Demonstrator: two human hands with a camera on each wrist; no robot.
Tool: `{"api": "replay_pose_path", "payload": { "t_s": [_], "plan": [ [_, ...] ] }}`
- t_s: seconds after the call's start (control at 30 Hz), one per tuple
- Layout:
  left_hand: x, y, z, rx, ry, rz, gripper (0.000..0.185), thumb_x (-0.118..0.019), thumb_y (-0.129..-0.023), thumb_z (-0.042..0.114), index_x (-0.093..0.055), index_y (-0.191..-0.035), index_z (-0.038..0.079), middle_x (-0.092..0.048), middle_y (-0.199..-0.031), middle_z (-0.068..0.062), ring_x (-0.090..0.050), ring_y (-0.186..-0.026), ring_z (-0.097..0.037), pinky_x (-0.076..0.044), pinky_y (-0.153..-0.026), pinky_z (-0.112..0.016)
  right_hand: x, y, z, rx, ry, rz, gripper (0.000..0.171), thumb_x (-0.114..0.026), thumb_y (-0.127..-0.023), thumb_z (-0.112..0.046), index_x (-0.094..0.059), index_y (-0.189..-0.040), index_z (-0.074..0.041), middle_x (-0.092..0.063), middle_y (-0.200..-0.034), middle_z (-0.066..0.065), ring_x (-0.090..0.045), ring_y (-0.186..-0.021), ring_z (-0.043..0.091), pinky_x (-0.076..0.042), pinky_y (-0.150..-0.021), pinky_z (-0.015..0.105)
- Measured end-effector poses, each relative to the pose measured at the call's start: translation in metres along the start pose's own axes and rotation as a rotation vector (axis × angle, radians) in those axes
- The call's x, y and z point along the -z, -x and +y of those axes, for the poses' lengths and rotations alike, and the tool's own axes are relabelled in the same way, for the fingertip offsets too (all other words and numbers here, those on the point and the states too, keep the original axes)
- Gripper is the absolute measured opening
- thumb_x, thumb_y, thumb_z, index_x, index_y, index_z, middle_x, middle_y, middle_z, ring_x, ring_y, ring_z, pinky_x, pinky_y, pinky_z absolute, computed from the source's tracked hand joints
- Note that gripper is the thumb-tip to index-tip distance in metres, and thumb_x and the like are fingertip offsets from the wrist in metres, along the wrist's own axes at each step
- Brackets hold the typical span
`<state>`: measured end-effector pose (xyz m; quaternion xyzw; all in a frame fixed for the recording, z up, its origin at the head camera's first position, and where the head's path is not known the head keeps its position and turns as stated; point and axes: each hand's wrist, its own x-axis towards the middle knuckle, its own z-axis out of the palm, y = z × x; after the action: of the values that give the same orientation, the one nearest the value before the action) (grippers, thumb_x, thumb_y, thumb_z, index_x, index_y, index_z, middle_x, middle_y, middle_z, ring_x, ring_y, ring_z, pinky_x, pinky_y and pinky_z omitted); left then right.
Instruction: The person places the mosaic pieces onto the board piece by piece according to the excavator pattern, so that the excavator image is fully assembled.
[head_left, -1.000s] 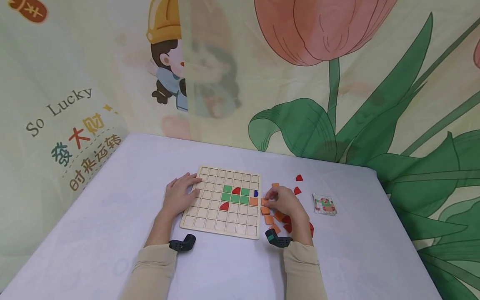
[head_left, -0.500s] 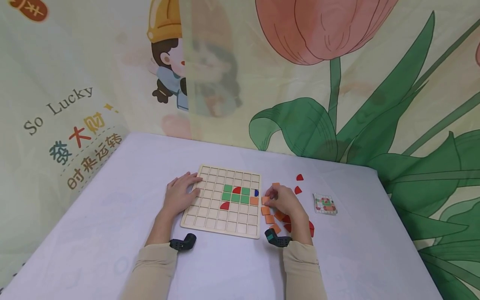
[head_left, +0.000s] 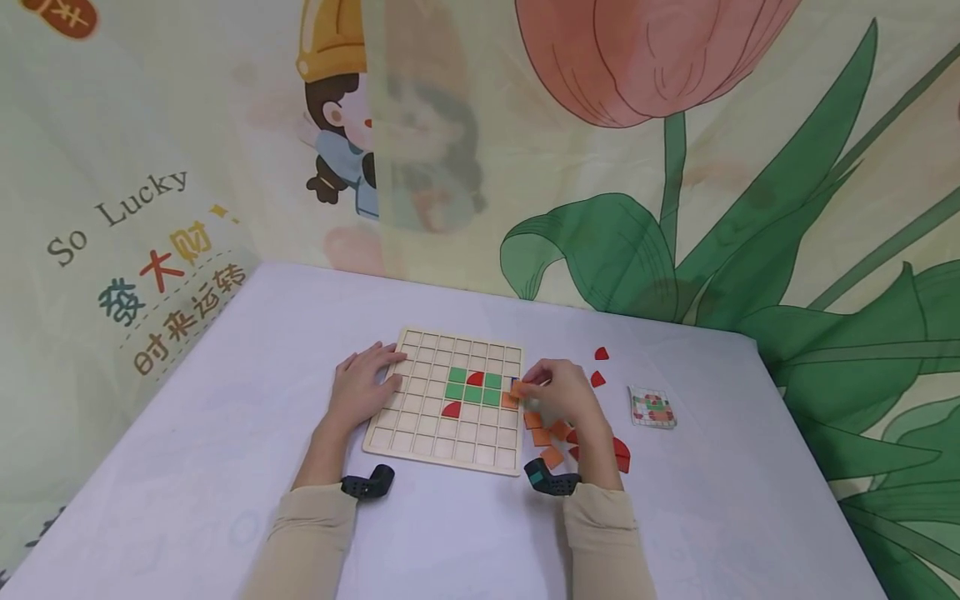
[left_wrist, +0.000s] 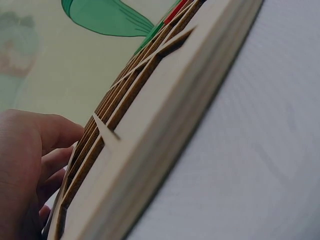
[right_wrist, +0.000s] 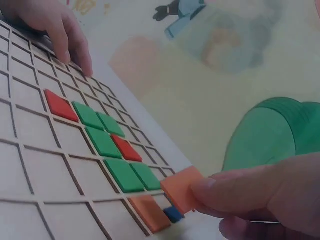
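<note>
A wooden grid board (head_left: 420,433) lies on the table with green squares (right_wrist: 103,142), two red quarter-circle tiles (head_left: 452,409), an orange square (right_wrist: 150,212) and a blue half-round tile (right_wrist: 173,214) in its cells. My right hand (head_left: 564,387) pinches an orange square tile (right_wrist: 181,188) between thumb and fingers, over the board's right edge, where it partly hides the blue tile. At the board's left edge rests my left hand (head_left: 362,387), its fingers spread over the rim; the left wrist view shows that hand (left_wrist: 30,165) against the frame.
Several loose orange tiles (head_left: 551,457) and red tiles (head_left: 622,454) lie right of the board, partly under the right forearm. Two red pieces (head_left: 597,379) sit farther back. A small patterned card (head_left: 652,408) is to their right. A printed cloth backdrop rises behind the table.
My right hand has picked up an orange tile from beside the board and carried it up and left to the board's right edge. The left hand has stayed in place.
</note>
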<state>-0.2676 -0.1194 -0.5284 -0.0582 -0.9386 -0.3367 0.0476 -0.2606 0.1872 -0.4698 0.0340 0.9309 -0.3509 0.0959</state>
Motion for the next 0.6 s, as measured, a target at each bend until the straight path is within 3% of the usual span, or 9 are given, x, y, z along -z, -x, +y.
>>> {"api": "replay_pose_path", "payload": {
  "t_s": [0.27,0.6],
  "plan": [
    [0.001,0.001,0.000,0.006,0.008,-0.005,0.041,-0.057,-0.089,0.024,-0.058,-0.129,0.014,-0.044,-0.147,-0.010,-0.029,-0.142,-0.029,-0.011,-0.114,-0.056,-0.035,0.001,-0.027,0.216,0.076,-0.089,0.009,-0.075,-0.081,-0.022,-0.068,-0.077,-0.017,-0.062,-0.071,-0.003,-0.053,-0.069,0.014,-0.043,-0.058,0.024],
    [0.000,0.001,-0.001,-0.001,0.009,-0.001,0.041,-0.057,-0.089,0.025,-0.058,-0.128,0.015,-0.045,-0.147,-0.009,-0.029,-0.142,-0.028,-0.012,-0.114,-0.056,-0.045,0.005,-0.036,0.250,0.193,-0.097,0.010,-0.075,-0.080,-0.023,-0.068,-0.075,-0.020,-0.062,-0.069,-0.007,-0.053,-0.068,0.012,-0.041,-0.059,0.027]
  ]
}}
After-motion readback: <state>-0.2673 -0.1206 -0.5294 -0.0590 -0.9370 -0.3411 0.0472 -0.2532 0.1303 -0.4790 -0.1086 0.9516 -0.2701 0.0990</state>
